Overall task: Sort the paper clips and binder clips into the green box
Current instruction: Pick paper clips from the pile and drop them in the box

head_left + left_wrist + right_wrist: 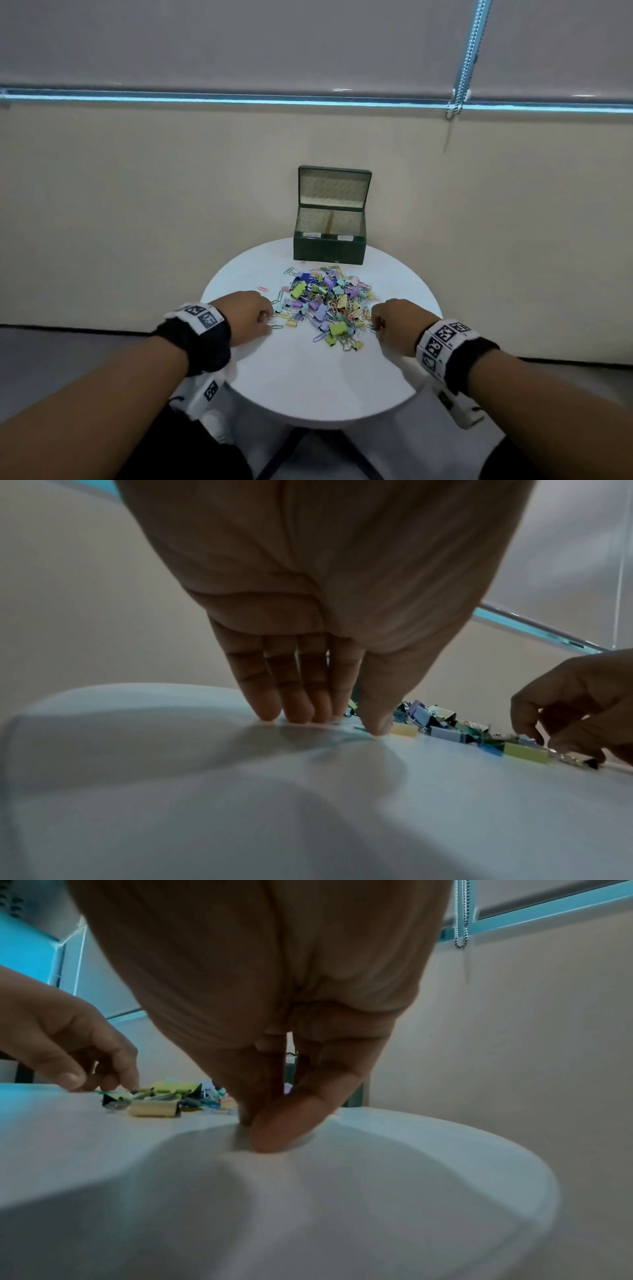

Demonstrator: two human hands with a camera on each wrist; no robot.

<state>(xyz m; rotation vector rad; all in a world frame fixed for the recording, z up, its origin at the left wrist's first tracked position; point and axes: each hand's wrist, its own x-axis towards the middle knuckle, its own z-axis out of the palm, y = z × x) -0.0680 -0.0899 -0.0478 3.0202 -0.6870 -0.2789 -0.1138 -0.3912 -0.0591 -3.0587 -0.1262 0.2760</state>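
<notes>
A green box [329, 251] stands open at the back of the round white table [308, 380], with two compartments inside. In front of it lies a pile of pastel binder clips and paper clips [329, 301]. My left hand [269, 320] is at the pile's left edge, thumb and fingertips [298, 715] down on the table around a flat teal paper clip [359, 727]. At the pile's right edge, my right hand [376, 325] pinches thumb and forefinger together on the tabletop [255, 1123] at a small paper clip [374, 329]. The wrist view hides that clip.
The table stands against a beige wall, with the box's raised lid [334, 186] leaning towards it. A bead chain [462, 68] hangs from the blind at the upper right. Bare tabletop lies between the pile and me.
</notes>
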